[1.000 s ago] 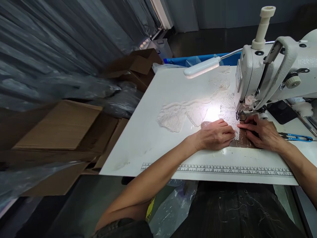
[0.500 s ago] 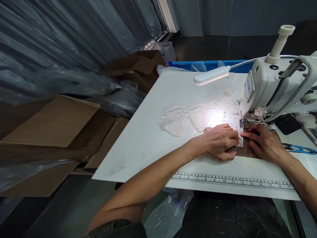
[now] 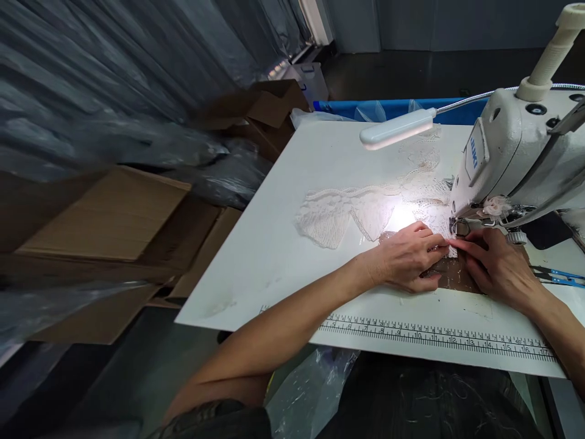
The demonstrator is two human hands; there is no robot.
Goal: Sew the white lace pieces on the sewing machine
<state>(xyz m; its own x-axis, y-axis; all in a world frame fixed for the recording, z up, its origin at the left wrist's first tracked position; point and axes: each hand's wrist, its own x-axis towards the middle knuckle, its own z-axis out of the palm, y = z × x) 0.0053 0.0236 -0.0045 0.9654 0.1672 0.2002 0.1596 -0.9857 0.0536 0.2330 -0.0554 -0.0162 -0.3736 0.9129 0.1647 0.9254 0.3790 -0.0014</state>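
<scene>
White lace (image 3: 372, 210) spreads over the sewing table, one part running under the presser foot (image 3: 459, 227) of the white sewing machine (image 3: 496, 146). Just in front of the foot, my left hand (image 3: 411, 256) has its fingers bent and closed on the lace edge. From the other side, my right hand (image 3: 500, 265) pinches the same edge, its index finger pointing toward the left fingertips. The two hands nearly touch there. Beneath them lies a brown plate (image 3: 452, 275) set in the white tabletop. The fingertips partly cover the lace between them.
A lit lamp (image 3: 397, 129) on a flexible neck hangs over the lace. Blue thread snips (image 3: 557, 277) and a dark flat object (image 3: 546, 230) lie to the right. A printed ruler (image 3: 434, 336) follows the front edge. Cardboard boxes (image 3: 105, 213) stand at left.
The lace edge in front of the presser foot has moved away from me, so a shorter strip shows. My hands have drawn closer together, and the view has shifted slightly.
</scene>
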